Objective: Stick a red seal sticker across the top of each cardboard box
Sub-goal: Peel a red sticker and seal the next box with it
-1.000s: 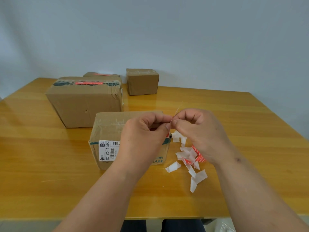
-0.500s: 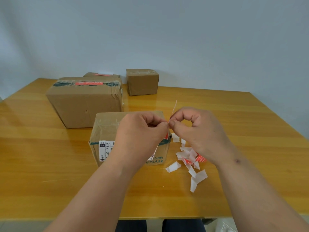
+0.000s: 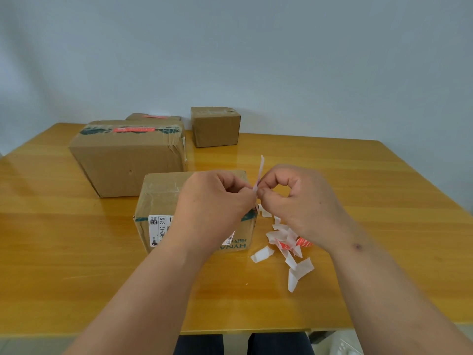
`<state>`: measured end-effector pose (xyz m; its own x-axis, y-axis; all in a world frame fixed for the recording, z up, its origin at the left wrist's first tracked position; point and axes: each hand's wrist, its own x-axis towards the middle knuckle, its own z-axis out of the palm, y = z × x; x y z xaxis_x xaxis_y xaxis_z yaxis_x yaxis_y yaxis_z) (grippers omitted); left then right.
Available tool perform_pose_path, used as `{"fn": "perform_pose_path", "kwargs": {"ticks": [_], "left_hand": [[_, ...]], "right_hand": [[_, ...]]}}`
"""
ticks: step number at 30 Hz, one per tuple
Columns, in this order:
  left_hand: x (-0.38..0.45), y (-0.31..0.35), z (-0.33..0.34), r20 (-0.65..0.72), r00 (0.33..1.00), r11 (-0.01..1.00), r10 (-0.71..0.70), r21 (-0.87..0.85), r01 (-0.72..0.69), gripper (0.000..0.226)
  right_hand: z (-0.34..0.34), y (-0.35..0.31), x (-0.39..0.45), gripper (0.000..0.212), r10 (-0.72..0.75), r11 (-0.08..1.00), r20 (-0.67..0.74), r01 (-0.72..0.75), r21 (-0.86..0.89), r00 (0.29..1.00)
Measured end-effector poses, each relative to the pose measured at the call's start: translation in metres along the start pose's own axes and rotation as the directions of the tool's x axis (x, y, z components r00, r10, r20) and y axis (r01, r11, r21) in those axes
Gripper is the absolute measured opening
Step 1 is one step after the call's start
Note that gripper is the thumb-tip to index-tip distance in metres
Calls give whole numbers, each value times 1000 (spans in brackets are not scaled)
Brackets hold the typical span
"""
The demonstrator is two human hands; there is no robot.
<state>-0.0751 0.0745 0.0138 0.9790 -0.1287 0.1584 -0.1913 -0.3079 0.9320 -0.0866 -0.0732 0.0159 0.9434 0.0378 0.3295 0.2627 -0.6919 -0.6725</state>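
A narrow seal sticker strip [image 3: 259,175] stands nearly edge-on between my hands, its pale side showing. My left hand [image 3: 215,203] and my right hand [image 3: 299,201] both pinch its lower end, just above the nearest cardboard box [image 3: 158,198], which carries a white barcode label and no red seal on its visible top. A bigger box [image 3: 128,160] behind it at the left has a red seal across its top. A low box [image 3: 153,117] behind that also shows red on top. A small box [image 3: 215,126] stands at the back.
A heap of white backing-paper scraps [image 3: 284,244] with some red bits lies on the wooden table [image 3: 371,201] right of the nearest box. A grey wall rises behind the table. The table's front edge runs just below my forearms.
The strip has come further out and now sticks up higher between my fingertips. Both hands have stayed above the nearest box, shifting only a little.
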Motion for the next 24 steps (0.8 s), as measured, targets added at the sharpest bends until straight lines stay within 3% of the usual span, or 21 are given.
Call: {"fn": "perform_pose_path", "kwargs": {"ticks": [8, 18, 24], "left_hand": [[2, 0, -1, -41, 999, 994, -2, 111, 7, 16], [1, 2, -1, -9, 1000, 966, -9, 257, 11, 12], [2, 1, -8, 27, 997, 961, -75, 270, 65, 17]], "right_hand": [[-4, 0, -3, 16, 23, 1000, 11, -23, -19, 1000], [-14, 3, -4, 15, -76, 921, 62, 94, -379, 995], [-28, 8, -6, 21, -64, 899, 51, 80, -430, 997]]}}
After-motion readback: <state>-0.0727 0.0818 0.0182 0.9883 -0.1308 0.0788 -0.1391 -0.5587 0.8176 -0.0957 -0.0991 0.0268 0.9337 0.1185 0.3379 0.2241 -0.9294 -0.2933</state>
